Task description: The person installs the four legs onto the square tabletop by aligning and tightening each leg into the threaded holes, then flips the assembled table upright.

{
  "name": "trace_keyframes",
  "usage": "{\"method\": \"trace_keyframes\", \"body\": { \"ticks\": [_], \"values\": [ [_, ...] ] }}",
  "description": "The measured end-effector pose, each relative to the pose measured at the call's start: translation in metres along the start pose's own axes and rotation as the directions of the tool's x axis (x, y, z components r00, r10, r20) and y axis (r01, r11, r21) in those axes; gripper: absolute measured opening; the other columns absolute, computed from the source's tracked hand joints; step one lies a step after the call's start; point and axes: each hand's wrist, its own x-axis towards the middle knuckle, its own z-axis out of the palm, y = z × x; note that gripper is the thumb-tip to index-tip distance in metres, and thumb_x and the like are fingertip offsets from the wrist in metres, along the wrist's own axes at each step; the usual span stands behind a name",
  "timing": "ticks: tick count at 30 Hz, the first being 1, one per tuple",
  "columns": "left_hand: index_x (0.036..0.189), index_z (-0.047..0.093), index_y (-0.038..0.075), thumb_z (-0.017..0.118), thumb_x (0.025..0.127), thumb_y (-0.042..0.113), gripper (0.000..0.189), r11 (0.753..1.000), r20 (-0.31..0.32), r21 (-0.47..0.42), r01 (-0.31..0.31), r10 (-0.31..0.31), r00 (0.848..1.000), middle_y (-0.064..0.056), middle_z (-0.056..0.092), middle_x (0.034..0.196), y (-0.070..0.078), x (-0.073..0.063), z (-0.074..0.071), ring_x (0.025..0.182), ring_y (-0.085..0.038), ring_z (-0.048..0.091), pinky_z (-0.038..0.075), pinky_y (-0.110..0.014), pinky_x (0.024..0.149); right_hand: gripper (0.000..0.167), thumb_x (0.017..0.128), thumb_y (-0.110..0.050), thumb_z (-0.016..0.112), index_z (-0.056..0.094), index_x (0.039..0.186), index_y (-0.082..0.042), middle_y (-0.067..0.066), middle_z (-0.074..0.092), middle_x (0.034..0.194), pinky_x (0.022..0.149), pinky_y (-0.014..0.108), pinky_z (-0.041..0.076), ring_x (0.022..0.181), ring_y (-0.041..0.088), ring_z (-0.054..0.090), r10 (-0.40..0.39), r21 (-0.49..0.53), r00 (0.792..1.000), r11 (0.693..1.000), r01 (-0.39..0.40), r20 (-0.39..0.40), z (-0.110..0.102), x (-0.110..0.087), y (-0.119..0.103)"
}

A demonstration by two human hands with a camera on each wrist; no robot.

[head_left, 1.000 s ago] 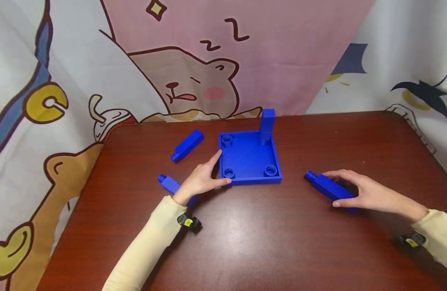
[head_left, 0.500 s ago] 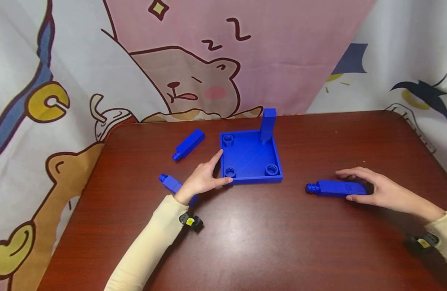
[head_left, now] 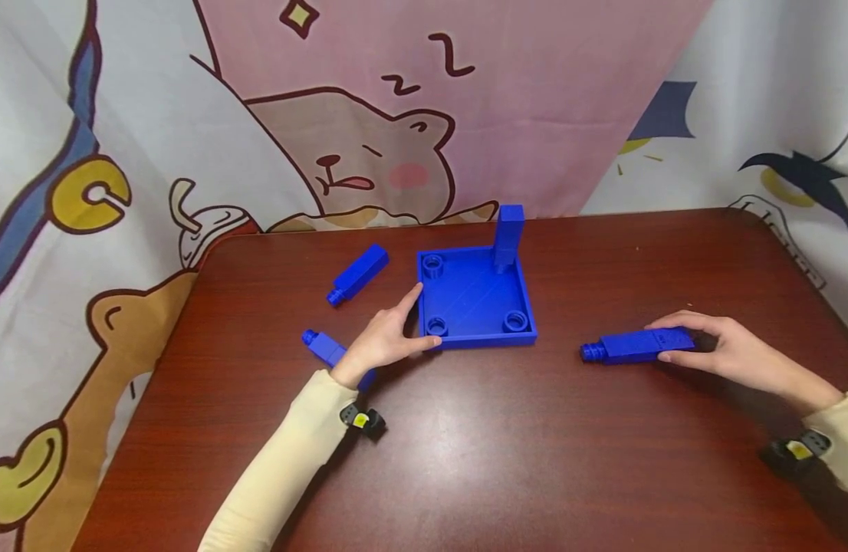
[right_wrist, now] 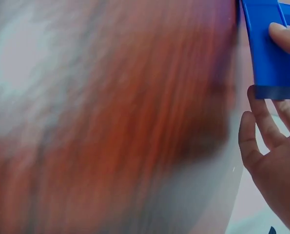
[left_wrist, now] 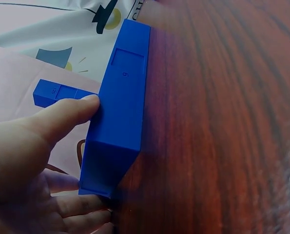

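Note:
A blue square tabletop [head_left: 468, 299] lies underside up, with a raised rim and round sockets in its corners. One blue leg [head_left: 509, 234] stands upright in its far right socket. My left hand [head_left: 382, 337] holds the near left corner, thumb on the front wall [left_wrist: 118, 107] and fingers along the left side. To the right, my right hand [head_left: 731, 349] grips the plain end of another blue leg [head_left: 634, 346] between thumb and fingers. Its threaded end points left toward the tabletop. In the right wrist view the thumb lies across this leg [right_wrist: 271, 63], with fingers beneath.
Two loose blue legs lie left of the tabletop: one leg [head_left: 358, 274] at the back, the other leg [head_left: 323, 349] partly hidden under the left wrist. The brown wooden table [head_left: 507, 460] ends at a printed cloth [head_left: 534, 100] behind.
My right hand has swung the gripped leg from a slant to nearly level with the table's front edge, shifting it slightly right. The left hand and tabletop have stayed put.

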Motion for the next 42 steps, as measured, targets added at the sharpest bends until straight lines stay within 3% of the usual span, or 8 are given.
{"method": "trace_keyframes", "body": {
  "ticks": [9,17,29,42],
  "values": [
    [0.155,0.02,0.009,0.075,0.082,0.043,0.097,1.0,-0.01,0.002,-0.001,0.001,1.0,-0.029,0.051,0.133,-0.001,0.001,0.0,0.116,-0.039,0.054,0.043,-0.047,0.096,0.041,0.081,-0.003,0.077,0.066,0.119,-0.011,-0.007,0.064,0.109,0.074,0.01,0.042,0.091,0.005,0.057,0.08,0.122,0.996,0.99,-0.076,-0.026,-0.005,0.018,-0.014],
    [0.155,0.02,0.009,0.074,0.082,0.043,0.096,1.0,0.003,0.012,0.0,0.0,1.0,-0.028,0.053,0.13,-0.001,0.0,0.001,0.114,-0.038,0.056,0.045,-0.047,0.094,0.04,0.082,-0.005,0.076,0.065,0.12,-0.01,-0.007,0.063,0.11,0.071,0.014,0.045,0.088,0.008,0.059,0.09,0.165,0.994,0.983,-0.08,-0.054,-0.004,0.035,-0.033],
    [0.155,0.02,0.009,0.074,0.083,0.042,0.096,1.0,-0.004,-0.006,-0.009,0.009,1.0,-0.028,0.05,0.134,-0.002,0.001,0.002,0.116,-0.039,0.055,0.044,-0.047,0.096,0.042,0.08,-0.001,0.077,0.066,0.12,-0.01,-0.008,0.064,0.111,0.073,0.013,0.046,0.091,0.008,0.061,-0.004,0.207,0.991,0.978,0.031,-0.133,0.007,0.064,-0.07],
    [0.155,0.019,0.01,0.074,0.084,0.042,0.096,1.0,-0.005,-0.024,-0.009,0.009,1.0,-0.026,0.045,0.141,-0.004,0.0,0.001,0.122,-0.039,0.051,0.041,-0.047,0.099,0.043,0.076,0.005,0.078,0.066,0.116,-0.006,-0.003,0.066,0.11,0.075,0.013,0.048,0.091,0.01,0.063,-0.131,0.246,0.979,0.955,0.167,-0.158,0.009,0.096,-0.107]
  ]
}}
